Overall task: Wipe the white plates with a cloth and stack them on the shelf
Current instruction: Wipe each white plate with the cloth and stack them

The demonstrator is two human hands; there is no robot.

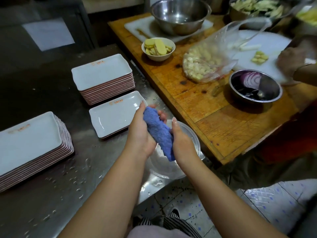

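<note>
A rolled blue cloth [158, 133] sits between both my hands, held above a clear bowl [192, 143] at the steel counter's right edge. My left hand [139, 134] grips the cloth's upper part; my right hand [181, 141] grips its lower part. White rectangular plates with reddish undersides lie on the counter: a low stack [111, 115] just left of my hands, a tall stack [101, 73] behind it, and another tall stack [29, 145] at the far left.
The wet steel counter [85, 169] meets a wooden table [214, 114] on the right holding a ginger bowl [158, 48], a large steel bowl [180, 14], a bag of garlic [202, 64] and an onion bowl [255, 85]. Another person's hand [291, 60] works at a white board.
</note>
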